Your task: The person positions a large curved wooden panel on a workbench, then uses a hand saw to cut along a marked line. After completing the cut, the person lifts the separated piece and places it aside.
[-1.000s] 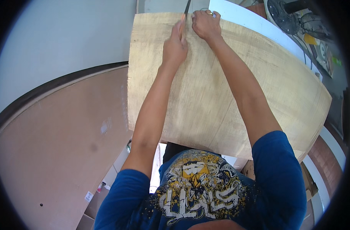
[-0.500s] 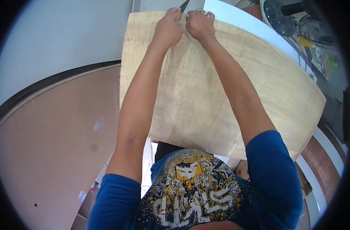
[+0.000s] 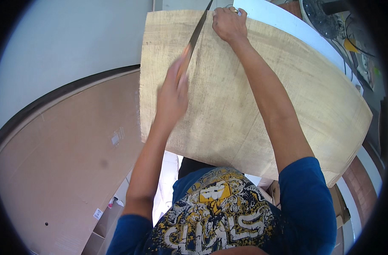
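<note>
A large pale wooden board (image 3: 228,106) lies in front of me, its grain running away from me. My left hand (image 3: 172,100), blurred by motion, is closed round the orange-brown handle of a handsaw. The dark, tapering blade of the handsaw (image 3: 197,34) slants across the board, and its tip reaches past the far edge. To the right of the blade, my right hand (image 3: 230,23) grips that far edge, fingers curled over it and a ring on one finger. Its fingertips are partly hidden.
A large brown cardboard sheet (image 3: 66,170) stands at the left, below a pale wall (image 3: 75,46). A white panel (image 3: 283,21) lies beyond the board. A black fan (image 3: 319,19) and cables are at the far right. Cardboard boxes (image 3: 340,208) sit low at the right.
My left hand has drawn back toward me with the handsaw, so much more of the blade shows. My right hand stays at the far edge; the view has shifted slightly.
</note>
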Motion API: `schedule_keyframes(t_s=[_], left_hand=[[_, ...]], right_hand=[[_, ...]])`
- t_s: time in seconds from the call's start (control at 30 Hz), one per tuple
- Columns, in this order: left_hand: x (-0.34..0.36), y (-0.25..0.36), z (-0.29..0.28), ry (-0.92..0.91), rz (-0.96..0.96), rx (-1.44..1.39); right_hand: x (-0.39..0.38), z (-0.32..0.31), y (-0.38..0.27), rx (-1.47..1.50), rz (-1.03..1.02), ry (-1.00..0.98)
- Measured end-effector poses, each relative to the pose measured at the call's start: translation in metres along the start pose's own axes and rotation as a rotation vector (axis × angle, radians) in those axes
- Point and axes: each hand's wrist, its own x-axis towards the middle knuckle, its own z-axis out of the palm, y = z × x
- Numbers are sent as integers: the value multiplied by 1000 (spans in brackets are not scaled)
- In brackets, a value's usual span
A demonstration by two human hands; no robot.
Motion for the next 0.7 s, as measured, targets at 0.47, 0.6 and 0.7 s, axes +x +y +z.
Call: schedule_keyframes(t_s=[0.47,0.6,0.7], left_hand=[[-95,42,-50,-153,-332,-158],[-35,10,-5,-31,-78,-97],[84,-38,50,125,15,-99]], right_hand=[[3,5,2,32,19,-16],[-1,11,11,80,15,48],[9,-9,-11,33,-50,-64]])
